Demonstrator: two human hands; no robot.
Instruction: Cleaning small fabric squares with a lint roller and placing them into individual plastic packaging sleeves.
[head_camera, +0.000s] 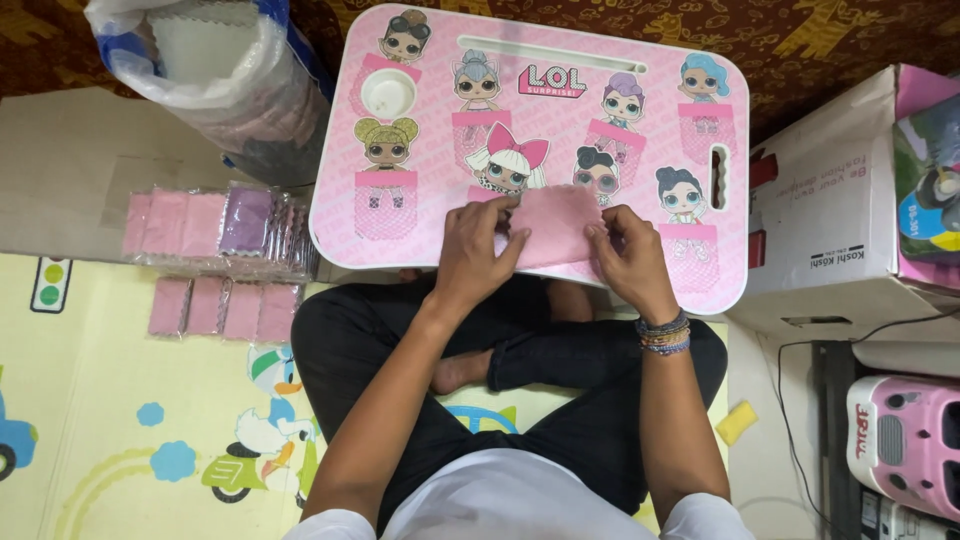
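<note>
Right now I've got my left hand and right hand each with a grip pinched shut on the pink cloth, lying flat at the near edge of the pink tabletop, packets of pink cloths stacked off its left edge.

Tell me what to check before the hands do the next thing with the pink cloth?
1. Left hand touches the pink cloth: ok.
2. Right hand has a grip on the cloth's right edge: ok.
3. Cloth lies flat on the pink lap table: ok.
4. Cloth edges line up evenly: cannot tell, fingers cover them.
5. Packed pink cloths sit apart on the floor, left of the table: ok.
6. Open plastic bag is clear of both hands: ok.
</note>
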